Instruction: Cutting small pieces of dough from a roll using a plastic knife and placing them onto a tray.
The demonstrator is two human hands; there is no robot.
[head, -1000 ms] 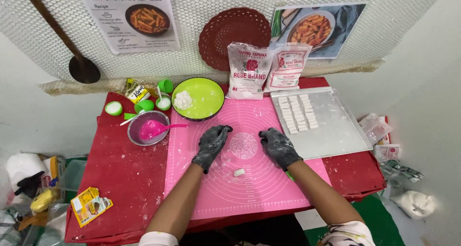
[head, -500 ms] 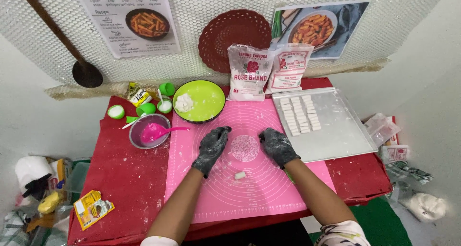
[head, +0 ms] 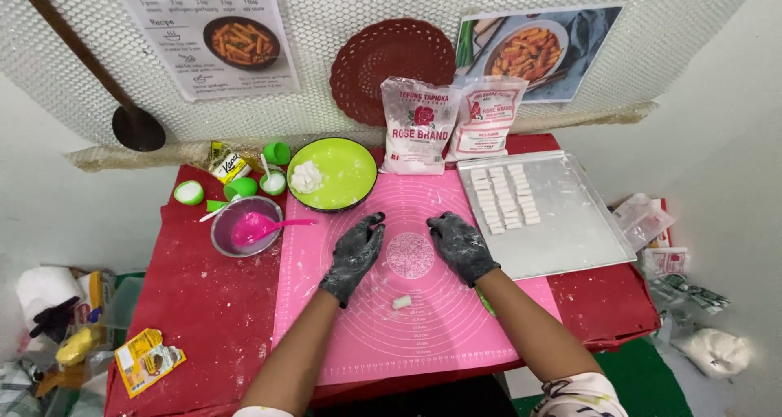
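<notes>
Little has shifted since the earlier frames — both gloved hands stay flat on the pink mat (head: 456, 335), and the small white dough piece (head: 401, 302) lies where it did, just below and between them. Its long axis runs roughly left to right, tilted slightly, right end higher. Left hand (head: 353, 256) rests palm down, fingers together and pointing up the mat toward the green bowl (head: 346, 173); it holds nothing. Right hand (head: 462, 246) also lies palm down, fingers loosely together, empty, beside the metal tray (head: 570, 230) of cut white pieces (head: 505, 197). A grey bowl (head: 232, 236) with a pink spatula (head: 261, 226) sits on the red bench (head: 204, 303) — left of the mat.
</notes>
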